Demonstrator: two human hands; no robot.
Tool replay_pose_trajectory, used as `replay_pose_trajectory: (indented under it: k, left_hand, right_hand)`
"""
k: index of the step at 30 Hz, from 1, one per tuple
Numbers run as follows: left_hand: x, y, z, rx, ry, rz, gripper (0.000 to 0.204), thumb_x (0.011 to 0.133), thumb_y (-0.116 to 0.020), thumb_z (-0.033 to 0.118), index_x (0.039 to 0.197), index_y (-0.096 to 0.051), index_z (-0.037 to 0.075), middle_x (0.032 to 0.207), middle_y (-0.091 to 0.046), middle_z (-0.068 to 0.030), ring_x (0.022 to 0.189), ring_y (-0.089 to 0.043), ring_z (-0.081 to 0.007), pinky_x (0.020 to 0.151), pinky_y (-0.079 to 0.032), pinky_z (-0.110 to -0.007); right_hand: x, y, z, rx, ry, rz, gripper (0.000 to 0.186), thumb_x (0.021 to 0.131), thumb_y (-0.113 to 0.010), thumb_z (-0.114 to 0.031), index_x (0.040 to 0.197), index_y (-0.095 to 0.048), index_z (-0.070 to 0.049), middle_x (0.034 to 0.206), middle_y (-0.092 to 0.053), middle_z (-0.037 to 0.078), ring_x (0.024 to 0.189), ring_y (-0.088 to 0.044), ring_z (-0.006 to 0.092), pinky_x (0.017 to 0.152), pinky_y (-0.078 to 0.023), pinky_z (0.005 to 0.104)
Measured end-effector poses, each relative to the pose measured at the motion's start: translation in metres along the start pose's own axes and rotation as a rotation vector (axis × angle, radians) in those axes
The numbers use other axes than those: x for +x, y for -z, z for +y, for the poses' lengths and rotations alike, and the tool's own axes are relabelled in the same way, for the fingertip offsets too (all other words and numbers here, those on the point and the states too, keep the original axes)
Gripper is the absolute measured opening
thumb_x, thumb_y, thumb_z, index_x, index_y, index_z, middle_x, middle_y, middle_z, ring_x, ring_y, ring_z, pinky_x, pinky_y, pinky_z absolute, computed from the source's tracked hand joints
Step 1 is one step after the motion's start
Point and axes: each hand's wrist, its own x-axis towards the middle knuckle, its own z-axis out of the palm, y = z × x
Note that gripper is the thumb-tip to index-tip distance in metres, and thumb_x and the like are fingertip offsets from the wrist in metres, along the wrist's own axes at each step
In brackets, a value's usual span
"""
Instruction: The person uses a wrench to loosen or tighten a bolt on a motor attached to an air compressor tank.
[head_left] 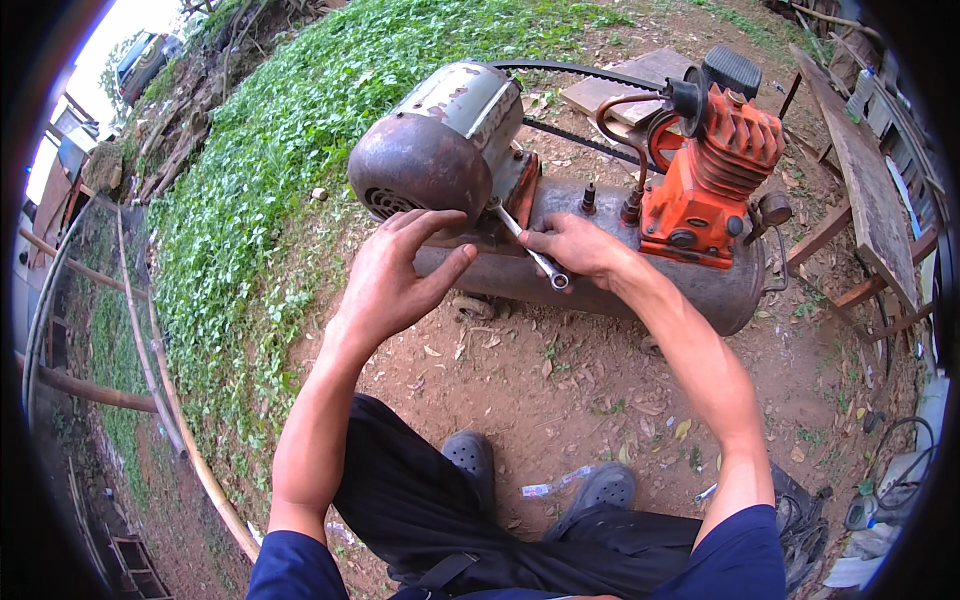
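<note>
A grey, rust-worn electric motor [420, 165] sits on the left end of a cylindrical air tank [715, 300]. My right hand [580, 248] is closed around a steel combination wrench [541, 262]. The wrench's far end meets the base of the motor, and its ring end points back toward me. My left hand [400, 268] lies against the motor's lower near side, its fingers stretched and its thumb apart, holding nothing. Some of its fingertips are hidden by the motor's shadow. On the tank's right end stands an orange finned compressor pump [715, 175].
A black drive belt [575, 68] runs behind the motor toward the pump's pulley. Flat boards [640, 85] lie on the ground beyond. A long wooden plank [860, 190] on a frame stands at the right. Green plants [250, 190] cover the left ground; bamboo poles [170, 380] lean at far left.
</note>
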Motion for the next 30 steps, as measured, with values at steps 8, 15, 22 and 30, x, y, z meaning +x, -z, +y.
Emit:
replay_pose_trajectory:
  k: [8, 15, 22, 30]
  left_hand:
    - [0.003, -0.002, 0.0, 0.016, 0.01, -0.009, 0.037, 0.087, -0.071, 0.028, 0.116, -0.067, 0.006, 0.111, -0.069, -0.0155, 0.108, -0.064, -0.0305, 0.096, -0.047, -0.041]
    - [0.006, -0.01, -0.001, 0.005, 0.023, -0.077, 0.037, 0.087, -0.07, 0.028, 0.115, -0.067, 0.003, 0.104, -0.071, -0.016, 0.1, -0.067, -0.0289, 0.09, -0.05, -0.039]
    - [0.002, -0.012, 0.009, -0.019, 0.078, -0.249, 0.039, 0.088, -0.069, 0.029, 0.117, -0.065, 0.003, 0.095, -0.072, -0.0152, 0.092, -0.069, -0.0297, 0.083, -0.052, -0.04]
    - [-0.004, -0.03, -0.006, 0.041, -0.005, -0.508, 0.049, 0.089, -0.067, 0.042, 0.12, -0.062, 0.004, 0.101, -0.069, -0.017, 0.096, -0.067, -0.0327, 0.082, -0.052, -0.042]
  right_hand:
    - [0.008, 0.034, 0.005, -0.181, 0.099, 0.014, 0.032, 0.09, -0.068, -0.023, 0.109, -0.057, -0.001, 0.068, -0.055, 0.001, 0.049, -0.047, 0.0074, 0.038, -0.036, 0.0251]
    - [0.006, -0.006, 0.031, -0.81, 0.117, 0.049, 0.021, 0.08, -0.061, -0.015, 0.083, -0.072, 0.003, 0.073, -0.07, 0.02, 0.063, -0.071, 0.0264, 0.061, -0.056, 0.0409]
    - [0.046, -0.048, 0.137, -1.011, -0.088, -0.29, 0.024, 0.078, -0.055, -0.01, 0.093, -0.071, 0.001, 0.082, -0.072, 0.018, 0.078, -0.072, 0.0299, 0.071, -0.059, 0.0414]
    - [0.097, -0.115, 0.304, -0.916, 0.064, 0.069, 0.027, 0.091, -0.044, -0.015, 0.098, -0.067, -0.002, 0.097, -0.069, 0.021, 0.092, -0.068, 0.0374, 0.079, -0.054, 0.0495]
